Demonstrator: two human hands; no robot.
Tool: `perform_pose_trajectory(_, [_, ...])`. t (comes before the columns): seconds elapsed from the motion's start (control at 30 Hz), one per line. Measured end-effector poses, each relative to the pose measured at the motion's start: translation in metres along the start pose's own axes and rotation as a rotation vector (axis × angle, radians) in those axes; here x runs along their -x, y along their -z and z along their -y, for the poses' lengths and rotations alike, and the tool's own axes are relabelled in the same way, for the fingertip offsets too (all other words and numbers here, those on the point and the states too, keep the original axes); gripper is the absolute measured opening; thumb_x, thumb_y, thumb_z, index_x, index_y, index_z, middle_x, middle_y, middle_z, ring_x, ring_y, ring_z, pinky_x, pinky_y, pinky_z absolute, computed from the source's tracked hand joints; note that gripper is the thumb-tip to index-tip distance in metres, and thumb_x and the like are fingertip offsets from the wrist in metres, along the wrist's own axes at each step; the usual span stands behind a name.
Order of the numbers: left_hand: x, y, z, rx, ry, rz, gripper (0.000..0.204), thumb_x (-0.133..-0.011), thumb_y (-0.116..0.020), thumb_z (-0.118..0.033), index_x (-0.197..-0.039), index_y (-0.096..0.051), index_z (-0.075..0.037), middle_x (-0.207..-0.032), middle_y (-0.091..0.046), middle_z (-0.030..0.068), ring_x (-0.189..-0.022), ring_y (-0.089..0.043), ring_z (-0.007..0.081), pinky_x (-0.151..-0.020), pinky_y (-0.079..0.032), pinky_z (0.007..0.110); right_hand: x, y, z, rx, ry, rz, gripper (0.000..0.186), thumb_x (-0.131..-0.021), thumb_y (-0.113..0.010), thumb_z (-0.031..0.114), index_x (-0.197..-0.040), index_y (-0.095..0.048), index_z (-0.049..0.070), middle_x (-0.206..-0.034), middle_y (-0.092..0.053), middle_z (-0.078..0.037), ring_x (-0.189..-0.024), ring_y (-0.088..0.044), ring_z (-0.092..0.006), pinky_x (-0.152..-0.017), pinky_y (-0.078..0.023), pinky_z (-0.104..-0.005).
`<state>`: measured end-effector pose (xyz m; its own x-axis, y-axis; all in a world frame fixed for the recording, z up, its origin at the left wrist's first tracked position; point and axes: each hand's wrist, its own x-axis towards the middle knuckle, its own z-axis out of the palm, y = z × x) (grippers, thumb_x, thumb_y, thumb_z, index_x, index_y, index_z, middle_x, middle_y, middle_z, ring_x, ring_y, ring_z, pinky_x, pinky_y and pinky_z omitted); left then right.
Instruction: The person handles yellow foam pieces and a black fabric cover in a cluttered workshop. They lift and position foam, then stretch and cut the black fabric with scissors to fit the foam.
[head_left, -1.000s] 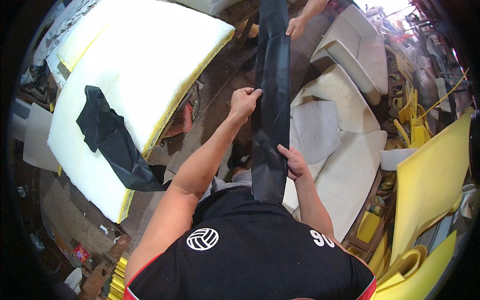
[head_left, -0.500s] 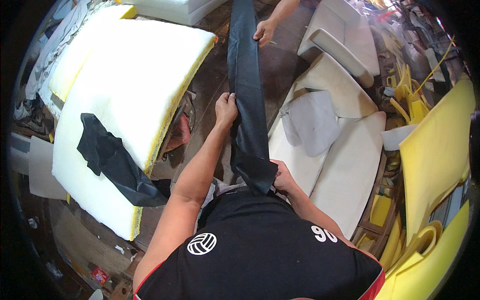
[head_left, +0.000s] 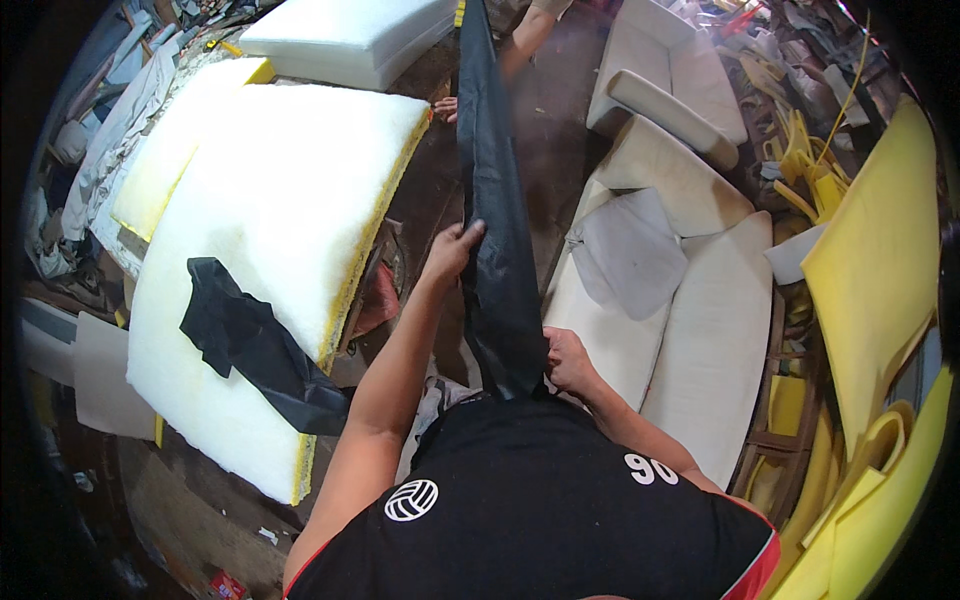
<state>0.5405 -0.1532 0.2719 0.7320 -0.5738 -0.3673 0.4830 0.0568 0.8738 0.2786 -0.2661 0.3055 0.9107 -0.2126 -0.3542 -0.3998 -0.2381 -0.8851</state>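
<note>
A long strip of black fabric [head_left: 497, 210] stretches from the top of the view down to my waist. My left hand [head_left: 455, 252] pinches its left edge about halfway along, thumb on top. Lower down, close to my body, my right hand [head_left: 572, 362] is closed on the right edge of the strip. At the far end a co-worker's forearm [head_left: 522, 45] passes behind the strip, and that person's fingers [head_left: 446, 108] show at its left side. A second, crumpled piece of black fabric [head_left: 255, 340] lies on a white padded foam panel [head_left: 290, 190] to my left.
Cream sofa pieces [head_left: 705, 320] stand on my right, with a pale cushion piece [head_left: 635, 250] on one. Yellow foam sheets [head_left: 880, 260] lean at the far right. A white block [head_left: 350, 40] sits at the back left. Scraps litter the brown floor [head_left: 200, 500].
My left hand has slid a little toward me along the strip. The strip's folded near end now hangs straighter. The co-worker's hand has left the right edge and reached across behind the strip.
</note>
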Motion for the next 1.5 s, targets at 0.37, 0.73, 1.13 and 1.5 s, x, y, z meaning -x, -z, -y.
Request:
perform_pose_trajectory(0.37, [0.118, 0.040, 0.032, 0.245, 0.248, 0.256, 0.021, -0.096, -0.065, -0.018, -0.111, -0.067, -0.003, -0.101, -0.072, 0.0045, -0.090, -0.067, 0.0131, -0.084, -0.052, 0.030, 0.005, -0.023, 0.066, 0.148, -0.163, -0.036, 0.047, -0.101, -0.057, 0.037, -0.075, -0.058, -0.002, -0.060, -0.058, 0.000, -0.061, -0.059, -0.0137, -0.056, -0.047, -0.0316])
perform_pose_trajectory(0.73, [0.147, 0.071, 0.034, -0.560, -0.290, -0.242, 0.031, -0.093, -0.069, -0.030, -0.094, -0.068, 0.001, -0.084, -0.070, 0.0081, -0.078, -0.063, 0.0150, -0.069, -0.050, 0.031, 0.005, -0.055, 0.094, 0.610, 0.142, -0.063, 0.045, -0.096, -0.056, 0.037, -0.079, -0.065, -0.003, -0.078, -0.065, -0.027, -0.079, -0.065, -0.0424, -0.071, -0.050, -0.0506])
perform_pose_trajectory(1.13, [0.122, 0.036, -0.032, -1.215, -0.530, -0.441, 0.030, -0.097, -0.056, -0.027, -0.079, -0.055, -0.003, -0.073, -0.063, 0.0245, -0.072, -0.062, 0.0470, -0.062, -0.047, 0.055, -0.037, -0.119, 0.112, 0.815, 0.410, 0.456, 0.028, -0.083, -0.059, 0.024, -0.094, -0.072, 0.001, -0.090, -0.070, -0.024, -0.087, -0.069, -0.0401, -0.077, -0.054, -0.0483])
perform_pose_trajectory(1.5, [0.121, 0.043, -0.006, -1.550, -0.527, -0.453, 0.028, -0.096, -0.054, -0.022, -0.119, -0.064, -0.010, -0.074, -0.068, 0.0167, -0.065, -0.068, 0.0349, -0.055, -0.052, 0.046, -0.175, -0.042, 0.175, 0.637, 0.101, 0.016, 0.062, -0.091, -0.052, 0.054, -0.097, -0.071, -0.006, -0.103, -0.068, -0.029, -0.102, -0.065, -0.0439, -0.091, -0.050, -0.0490])
